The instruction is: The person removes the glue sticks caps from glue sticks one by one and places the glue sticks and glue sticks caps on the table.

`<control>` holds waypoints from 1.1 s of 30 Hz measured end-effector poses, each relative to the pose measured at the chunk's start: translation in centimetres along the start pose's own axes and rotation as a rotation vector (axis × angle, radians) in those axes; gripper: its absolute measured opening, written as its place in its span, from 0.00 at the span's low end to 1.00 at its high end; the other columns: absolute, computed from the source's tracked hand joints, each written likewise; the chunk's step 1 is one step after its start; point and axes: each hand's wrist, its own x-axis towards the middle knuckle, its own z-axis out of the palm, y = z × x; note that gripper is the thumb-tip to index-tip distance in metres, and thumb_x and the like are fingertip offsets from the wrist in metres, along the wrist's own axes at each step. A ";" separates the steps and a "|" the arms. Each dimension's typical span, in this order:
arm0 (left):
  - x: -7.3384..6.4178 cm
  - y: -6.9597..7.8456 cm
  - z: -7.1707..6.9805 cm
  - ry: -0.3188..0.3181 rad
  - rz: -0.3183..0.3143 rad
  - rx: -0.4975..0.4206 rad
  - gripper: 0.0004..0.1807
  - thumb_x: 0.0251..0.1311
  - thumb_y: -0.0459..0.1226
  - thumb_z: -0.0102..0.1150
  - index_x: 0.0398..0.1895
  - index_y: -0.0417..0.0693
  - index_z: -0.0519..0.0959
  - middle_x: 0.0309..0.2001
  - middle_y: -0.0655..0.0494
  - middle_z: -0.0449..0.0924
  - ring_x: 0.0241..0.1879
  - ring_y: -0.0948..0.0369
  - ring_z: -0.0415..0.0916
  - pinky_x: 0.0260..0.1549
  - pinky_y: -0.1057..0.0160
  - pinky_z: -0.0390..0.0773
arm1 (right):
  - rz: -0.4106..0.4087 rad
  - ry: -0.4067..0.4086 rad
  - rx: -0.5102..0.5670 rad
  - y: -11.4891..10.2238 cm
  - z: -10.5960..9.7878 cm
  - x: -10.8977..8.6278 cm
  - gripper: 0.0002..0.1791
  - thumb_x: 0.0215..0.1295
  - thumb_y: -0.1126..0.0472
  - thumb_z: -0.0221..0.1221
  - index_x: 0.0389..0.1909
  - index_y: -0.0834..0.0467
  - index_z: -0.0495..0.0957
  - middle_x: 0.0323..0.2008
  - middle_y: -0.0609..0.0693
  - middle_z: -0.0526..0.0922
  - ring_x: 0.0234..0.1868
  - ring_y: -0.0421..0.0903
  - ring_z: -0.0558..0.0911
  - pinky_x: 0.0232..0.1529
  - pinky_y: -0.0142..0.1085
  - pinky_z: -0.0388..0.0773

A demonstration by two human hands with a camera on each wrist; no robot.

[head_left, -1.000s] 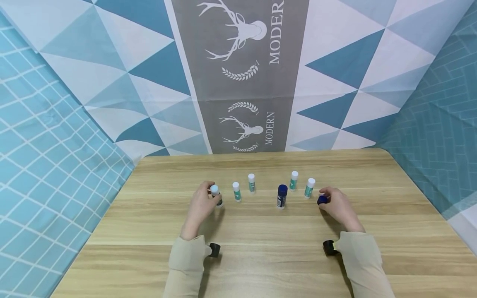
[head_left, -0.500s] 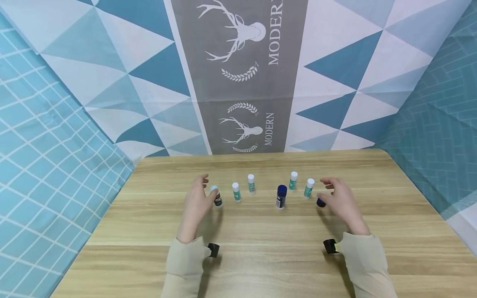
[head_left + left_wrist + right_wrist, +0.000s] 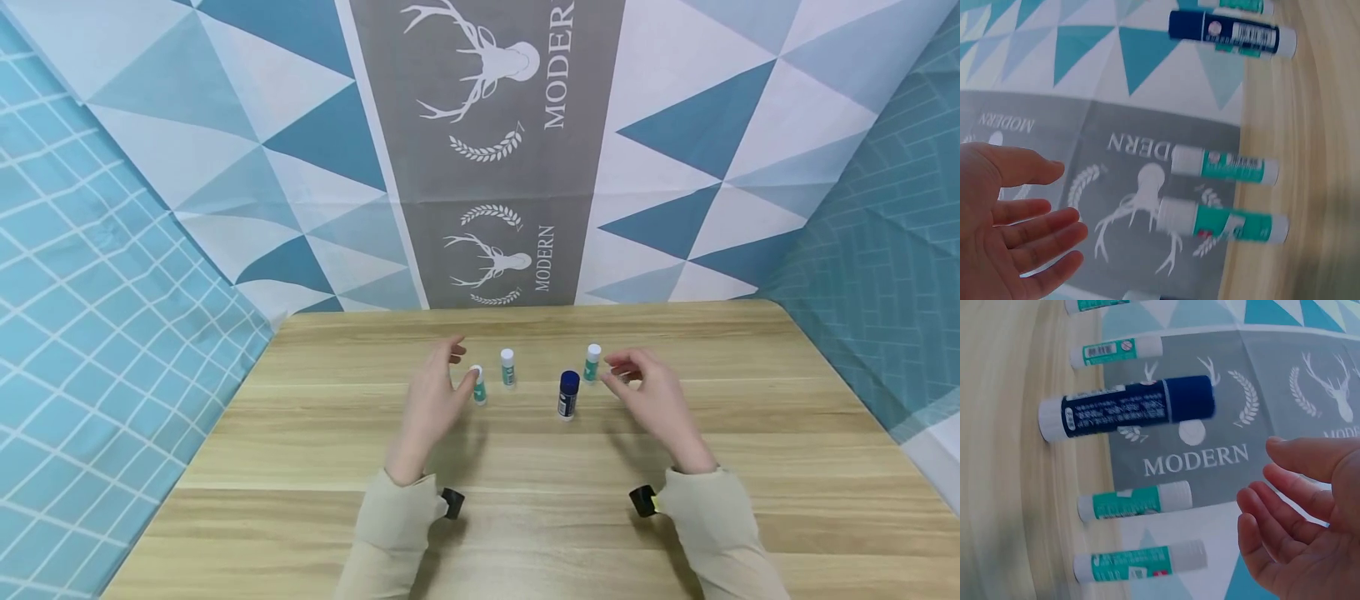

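Observation:
My left hand (image 3: 435,400) hovers just left of a green-and-white glue stick (image 3: 478,387), its thumb overlapping the white cap in the head view. In the left wrist view its fingers are spread and hold nothing, apart from that glue stick (image 3: 1232,223). My right hand (image 3: 654,400) hangs right of another green glue stick (image 3: 592,365), with fingers loosely bent around air. The right wrist view shows two green glue sticks, one (image 3: 1135,500) above the other (image 3: 1138,562), near that hand. Between the hands a navy-capped glue stick (image 3: 568,396) stands upright.
One more green glue stick (image 3: 507,368) stands at the back, left of centre. The dark stick and the small navy-capped one seen earlier are hidden behind my hands in the head view. Patterned cloth (image 3: 495,167) hangs behind the wooden table (image 3: 525,533).
Both hands let go of the outer sticks, the dark one on the left and the navy-capped one on the right. Then they moved inward towards the green glue sticks.

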 end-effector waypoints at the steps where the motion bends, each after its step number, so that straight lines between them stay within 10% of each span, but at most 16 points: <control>1: 0.0 0.2 0.3 -0.004 0.011 -0.001 0.26 0.53 0.35 0.60 0.56 0.40 0.67 0.45 0.49 0.76 0.45 0.55 0.75 0.42 0.56 0.75 | -0.001 -0.009 0.011 -0.1 0.2 0.1 0.14 0.58 0.63 0.59 0.44 0.63 0.75 0.42 0.58 0.78 0.40 0.52 0.78 0.43 0.48 0.75; 18: 0.4 1.8 3.4 -0.102 0.080 -0.033 0.26 0.53 0.40 0.63 0.54 0.40 0.69 0.42 0.49 0.78 0.40 0.57 0.76 0.39 0.60 0.76 | -0.051 -0.098 -0.010 -1.1 2.4 0.5 0.16 0.55 0.61 0.62 0.44 0.62 0.75 0.41 0.56 0.78 0.38 0.50 0.78 0.40 0.43 0.76; 33: 0.3 3.4 6.8 -0.340 0.048 -0.064 0.24 0.54 0.44 0.61 0.52 0.44 0.72 0.48 0.52 0.76 0.45 0.57 0.75 0.43 0.62 0.75 | -0.057 -0.131 0.009 -0.9 3.1 0.5 0.14 0.56 0.61 0.62 0.42 0.60 0.75 0.40 0.54 0.77 0.38 0.47 0.79 0.39 0.40 0.76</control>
